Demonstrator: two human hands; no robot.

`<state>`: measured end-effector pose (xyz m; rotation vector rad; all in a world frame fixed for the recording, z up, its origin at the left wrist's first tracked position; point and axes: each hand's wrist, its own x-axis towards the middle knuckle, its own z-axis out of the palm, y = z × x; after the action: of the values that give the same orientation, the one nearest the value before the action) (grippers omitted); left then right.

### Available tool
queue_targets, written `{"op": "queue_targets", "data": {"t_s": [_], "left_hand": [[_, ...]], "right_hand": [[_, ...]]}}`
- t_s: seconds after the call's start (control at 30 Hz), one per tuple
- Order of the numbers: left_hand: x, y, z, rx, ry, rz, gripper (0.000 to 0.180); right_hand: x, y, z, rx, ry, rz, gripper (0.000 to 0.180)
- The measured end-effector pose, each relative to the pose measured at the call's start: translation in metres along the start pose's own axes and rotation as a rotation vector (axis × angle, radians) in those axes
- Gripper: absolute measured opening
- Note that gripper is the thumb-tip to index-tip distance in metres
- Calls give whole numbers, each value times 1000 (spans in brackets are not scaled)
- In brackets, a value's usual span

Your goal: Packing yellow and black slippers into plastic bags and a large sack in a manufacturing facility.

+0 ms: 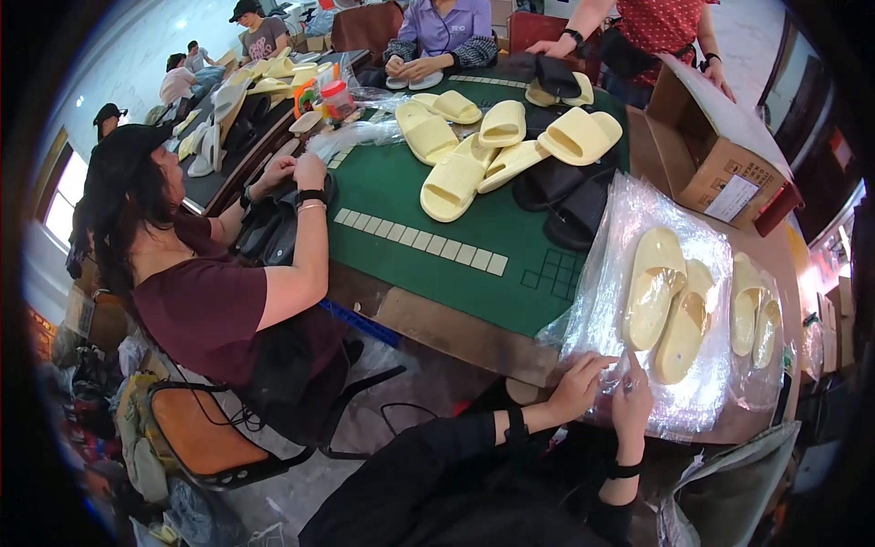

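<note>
A pair of pale yellow slippers (668, 305) lies side by side on a stack of clear plastic bags (620, 237) at the table's near right corner. My left hand (577, 382) pinches the near edge of the plastic stack. My right hand (633, 401) is beside it, fingers also on the plastic edge just below the slippers. Both wrists wear black bands. A second pair of yellow slippers (756, 310), wrapped in clear plastic, lies to the right.
A green mat (428, 205) covers the table, with a heap of yellow slippers (497, 141) and black slippers (565, 196) on it. A cardboard box (720, 159) stands at the right. A person in a maroon shirt (210, 301) sits at the left; other people work at the far end.
</note>
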<state>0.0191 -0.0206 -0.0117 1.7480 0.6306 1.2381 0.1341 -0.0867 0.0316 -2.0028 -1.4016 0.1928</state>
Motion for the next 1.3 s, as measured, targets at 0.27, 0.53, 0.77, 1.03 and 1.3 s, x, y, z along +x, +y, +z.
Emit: {"op": "queue_targets", "data": {"t_s": [0.27,0.53,0.77,1.03,1.3], "left_hand": [[-1,5,1,-51,-25,-72,39],[-2,3,-2,-56,-53,-44,43],[-3,3,4,-26,-45,-32,48],[-1,0,2,40,11,-14,46],[1,3,-2,67,-67,-22,35]], "right_hand": [[-8,14,-20,-106,117,19,39],[1,14,-19,-148,146,23,49],[10,19,-20,-327,143,7,53],[14,23,-11,-223,49,-91,38],[-8,-8,-26,-19,-6,-38,38]]}}
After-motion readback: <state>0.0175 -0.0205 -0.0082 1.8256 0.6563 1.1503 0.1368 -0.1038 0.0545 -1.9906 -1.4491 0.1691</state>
